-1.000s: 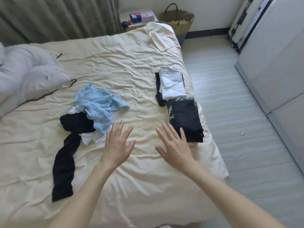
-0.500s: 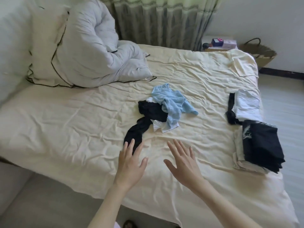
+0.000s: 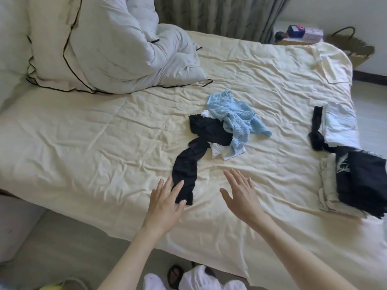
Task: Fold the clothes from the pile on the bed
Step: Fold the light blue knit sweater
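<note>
Now both hands hang over the near edge of the bed (image 3: pixel 62 147), and neither holds anything: the left hand (image 3: pixel 165 203) is flat with fingers spread, its fingertips over the trailing end of the black garment (image 3: pixel 186 166), though contact I cannot confirm; the right hand (image 3: pixel 243 195) is open too, palm turned inward, over bare sheet just beside that tail. The pile sits near the middle of the bed, closer to the near edge than the far one. That black garment looks thin and slightly sheer, a long limp strip running toward the near edge, so it should weigh next to nothing and slide easily over the sheet; the loose end by the left hand looks like the obvious spot to pinch. Tangled over its upper part is the light blue knit top (image 3: pixel 236 118), open-weave and stretchy by the look of it, likely to snag and sag, so I'd lift it by a hem or the shoulders rather than the middle. A white piece (image 3: pixel 222 152) peeks out underneath, mostly buried. Along the right edge lie the folded clothes (image 3: pixel 362 174), flat dark and pale rectangles stacked, with a folded white piece (image 3: pixel 339 124) behind them. The cream sheet is heavily creased, and a puffy grey duvet (image 3: pixel 117 49) is heaped at the far left corner.
</note>
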A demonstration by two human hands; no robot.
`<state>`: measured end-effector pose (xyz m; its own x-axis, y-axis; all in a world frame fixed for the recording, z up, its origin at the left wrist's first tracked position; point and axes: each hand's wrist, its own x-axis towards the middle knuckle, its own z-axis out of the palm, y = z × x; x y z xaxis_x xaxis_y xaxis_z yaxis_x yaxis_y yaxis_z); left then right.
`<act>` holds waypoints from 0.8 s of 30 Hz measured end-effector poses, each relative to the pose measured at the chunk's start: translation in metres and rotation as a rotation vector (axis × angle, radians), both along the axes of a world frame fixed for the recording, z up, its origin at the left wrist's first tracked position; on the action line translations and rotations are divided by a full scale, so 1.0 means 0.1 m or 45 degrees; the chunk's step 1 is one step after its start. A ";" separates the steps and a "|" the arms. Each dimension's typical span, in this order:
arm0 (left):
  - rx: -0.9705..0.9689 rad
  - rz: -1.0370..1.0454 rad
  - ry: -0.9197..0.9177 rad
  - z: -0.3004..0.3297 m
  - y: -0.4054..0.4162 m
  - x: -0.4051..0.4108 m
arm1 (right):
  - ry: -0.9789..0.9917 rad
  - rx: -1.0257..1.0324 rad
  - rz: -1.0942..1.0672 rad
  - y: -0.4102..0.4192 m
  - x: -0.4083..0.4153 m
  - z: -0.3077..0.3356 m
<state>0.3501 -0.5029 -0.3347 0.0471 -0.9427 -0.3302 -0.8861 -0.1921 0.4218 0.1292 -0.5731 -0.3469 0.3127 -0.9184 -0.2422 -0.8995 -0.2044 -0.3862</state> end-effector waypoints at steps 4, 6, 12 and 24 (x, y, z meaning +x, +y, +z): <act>0.084 -0.056 -0.038 -0.29 -0.49 0.03 | 0.066 0.044 -0.085 -0.58 -0.06 -0.26; 0.136 -0.107 -0.072 -0.50 -0.78 0.01 | 0.090 0.056 -0.140 -0.93 -0.08 -0.43; 0.341 -0.270 -0.189 -1.27 -1.52 -0.13 | 0.118 0.215 -0.412 -1.82 -0.12 -1.07; 0.753 -0.526 -0.269 -2.31 -1.69 -0.01 | 0.067 0.158 -0.796 -2.70 0.05 -2.03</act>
<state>0.3494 -0.6717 -0.5659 -0.1535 -0.5655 -0.8103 -0.9858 0.0316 0.1647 0.1338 -0.8429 -0.5497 -0.2882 -0.8879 -0.3587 -0.8527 0.4084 -0.3257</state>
